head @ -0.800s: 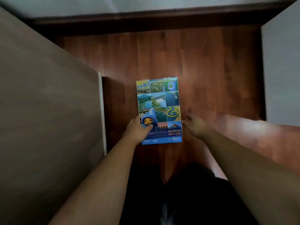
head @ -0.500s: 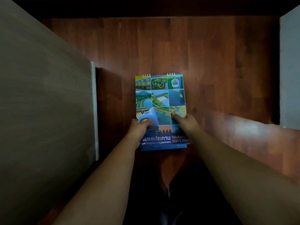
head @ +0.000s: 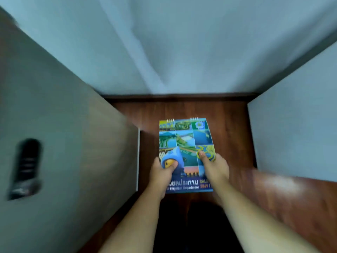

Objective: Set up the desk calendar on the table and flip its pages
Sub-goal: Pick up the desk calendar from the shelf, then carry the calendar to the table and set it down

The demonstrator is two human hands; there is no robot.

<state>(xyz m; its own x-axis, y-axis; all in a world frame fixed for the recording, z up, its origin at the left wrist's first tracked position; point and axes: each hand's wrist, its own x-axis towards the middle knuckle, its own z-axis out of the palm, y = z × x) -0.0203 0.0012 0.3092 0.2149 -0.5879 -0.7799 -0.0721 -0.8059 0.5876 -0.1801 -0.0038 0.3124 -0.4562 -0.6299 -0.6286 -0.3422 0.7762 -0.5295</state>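
**Desk calendar held closed in both hands, not yet stood up**

Left hand (head: 161,173) clamped on the lower left edge of the desk calendar (head: 186,154), thumb pressed onto the cover over the blue hooded cartoon figure, fingers hidden underneath. Right hand (head: 215,168) clamped on the lower right edge, thumb flat on the cover, fingers likewise out of sight below. Both grips closed on the calendar; nothing else held.

Calendar carried cover-up between the two hands, above or just at the near edge of the red-brown wooden table (head: 273,194); contact with the wood not determinable. Wire binding loops at the far end, pointing away from the body. Still folded flat, stand not opened.

Risks, as judged from this position:
- Grip confined to the near end, so far end unsupported: possible droop or slip on lowering.
- Thumbs bearing only on the top cover: possible separation of cover from base, pages fanning open early.
- Glossy tabletop: possible sliding of the base once splayed, collapse of the stand.
- Narrow gap between grey cabinet side (head: 73,143) on the left and pale panel (head: 295,136) on the right: possible knock against either when opened.

Appearance: portrait format, glossy cover, grid of aerial water and landscape photographs in blue and green, dark blue band with Thai lettering along the bottom. View motion-blurred; finer print illegible.
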